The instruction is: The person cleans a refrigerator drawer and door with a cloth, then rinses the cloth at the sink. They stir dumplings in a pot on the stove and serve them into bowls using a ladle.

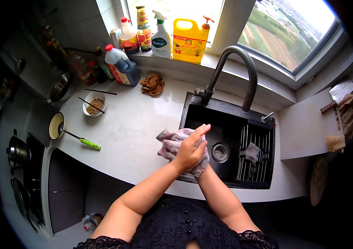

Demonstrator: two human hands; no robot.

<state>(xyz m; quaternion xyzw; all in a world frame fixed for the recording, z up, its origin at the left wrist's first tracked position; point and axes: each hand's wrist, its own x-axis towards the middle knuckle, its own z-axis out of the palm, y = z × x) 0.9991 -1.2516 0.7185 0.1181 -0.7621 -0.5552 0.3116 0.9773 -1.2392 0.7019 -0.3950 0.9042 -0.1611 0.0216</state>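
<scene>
Far left: dark pot by the stove, then ladle with green handle lying on the counter, white bowl of food, one chopstick across it, another just behind. Jug and crumpled brown cloth further back. Mid-frame: pinkish-grey cloth, bunched between the hands at the sink's left edge, part over counter, part over basin. Handling it well, I'd judge: keep it bunched, press palms evenly, work it around fingers and backs too, bring it fully over the basin so any drips land inside; don't let the loose left end sweep the counter. Left hand on top, fingers straight and together, angled up-right, thumb slightly apart, palm side against cloth, not curled round it. Left elbow bent, out to the side. Right forearm comes up from lower right; right hand is wrapped or covered by cloth, so can't tell if open or gripping. Wrists near each other. Right of them: black sink with arched faucet, grey scrap on the rack, cleaver far right.
</scene>
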